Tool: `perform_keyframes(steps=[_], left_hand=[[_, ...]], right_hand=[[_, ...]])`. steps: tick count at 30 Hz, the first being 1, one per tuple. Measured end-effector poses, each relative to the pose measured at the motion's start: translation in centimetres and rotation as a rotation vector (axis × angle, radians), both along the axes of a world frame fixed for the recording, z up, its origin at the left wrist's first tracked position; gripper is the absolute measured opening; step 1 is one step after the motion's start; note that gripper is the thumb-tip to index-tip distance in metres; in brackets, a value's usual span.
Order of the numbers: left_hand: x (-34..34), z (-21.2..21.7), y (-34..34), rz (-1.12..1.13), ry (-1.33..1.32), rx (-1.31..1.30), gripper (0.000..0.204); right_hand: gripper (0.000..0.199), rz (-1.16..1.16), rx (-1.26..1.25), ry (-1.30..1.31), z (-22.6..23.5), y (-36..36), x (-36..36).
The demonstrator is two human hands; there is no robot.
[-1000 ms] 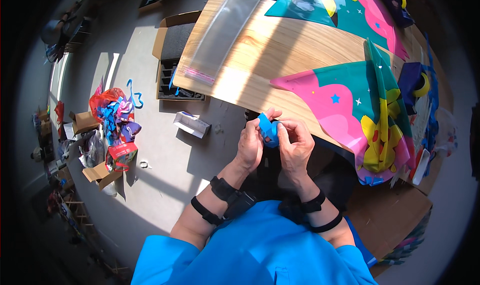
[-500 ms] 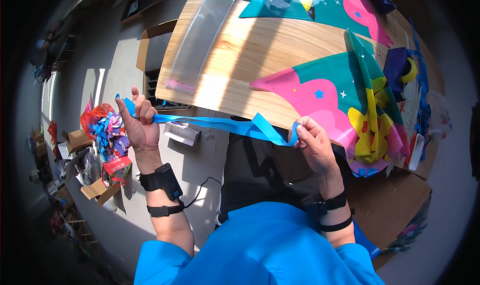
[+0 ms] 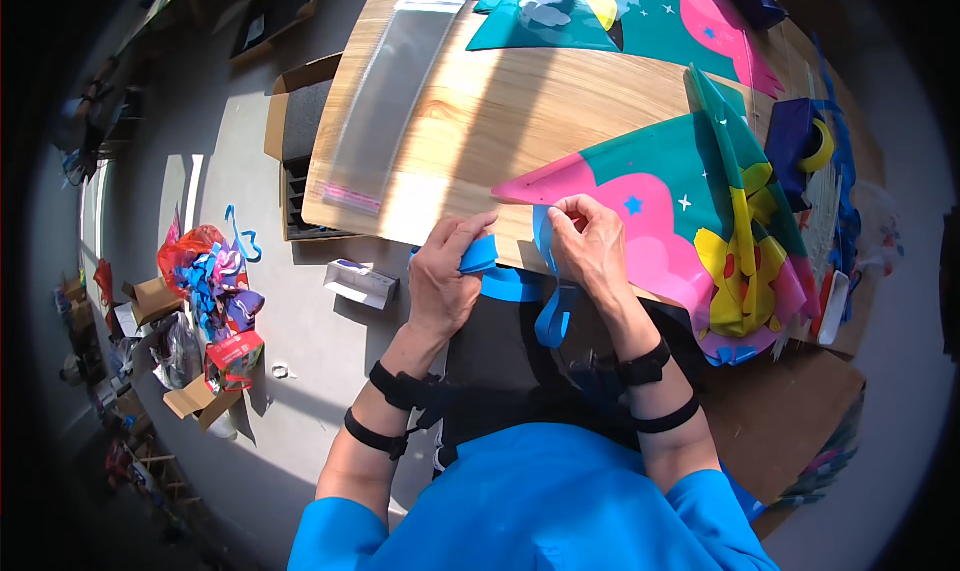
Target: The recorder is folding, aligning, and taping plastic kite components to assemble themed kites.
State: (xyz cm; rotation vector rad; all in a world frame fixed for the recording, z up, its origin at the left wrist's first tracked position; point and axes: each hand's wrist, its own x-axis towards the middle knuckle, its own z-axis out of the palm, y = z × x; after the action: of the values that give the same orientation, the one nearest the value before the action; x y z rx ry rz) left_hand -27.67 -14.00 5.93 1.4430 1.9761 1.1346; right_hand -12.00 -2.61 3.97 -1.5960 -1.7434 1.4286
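- The left hand [image 3: 445, 283] is curling its fingers almost closed around a folded part of a flat blue ribbon [image 3: 553, 325].
- The right hand [image 3: 593, 251] is pinching the ribbon, thumb brought against fingertips; a loose curl is dangling below.
- The ribbon is hanging at the near edge of the wooden counter [image 3: 480, 151], near a pink-and-green printed sheet [image 3: 645, 196].
- It is looking light, soft and limp, perhaps slightly slippery; pinching it flat across its width is seeming surest.

Nothing legible is being shown; blurred print is being carried by the red box [image 3: 235, 354] at left.
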Motion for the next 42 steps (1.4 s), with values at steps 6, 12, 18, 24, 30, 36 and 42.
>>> perform_keyframes(steps=[6,12,18,24,30,36,42], left_hand=[[1.5,-3.6,1.5,-0.248,0.431,0.107,0.051],[1.3,-4.5,2.4,-0.363,0.592,0.120,0.049],[0.9,-4.2,2.4,-0.471,0.623,0.155,0.051],[0.3,-5.1,2.5,-0.444,0.755,0.110,0.043],[0.5,-5.6,2.9,-0.441,0.733,0.121,0.045],[0.6,-6.0,2.9,-0.435,0.794,0.106,0.047],[0.7,-6.1,2.9,-0.409,0.768,0.107,0.047]], right_hand=[[0.015,-0.067,0.112,-0.048,-1.9,0.2,-0.7],[0.016,-0.118,0.147,-0.106,-2.0,0.2,-1.5],[0.021,-0.132,0.051,-0.136,-2.3,1.0,-1.1],[0.023,-0.095,0.013,-0.152,-2.9,1.6,-0.7],[0.020,-0.093,0.008,-0.103,-2.6,1.4,-0.8],[0.014,-0.159,0.156,0.015,-2.9,0.7,-0.7],[0.015,0.088,0.512,0.046,-3.8,-1.7,0.8]])
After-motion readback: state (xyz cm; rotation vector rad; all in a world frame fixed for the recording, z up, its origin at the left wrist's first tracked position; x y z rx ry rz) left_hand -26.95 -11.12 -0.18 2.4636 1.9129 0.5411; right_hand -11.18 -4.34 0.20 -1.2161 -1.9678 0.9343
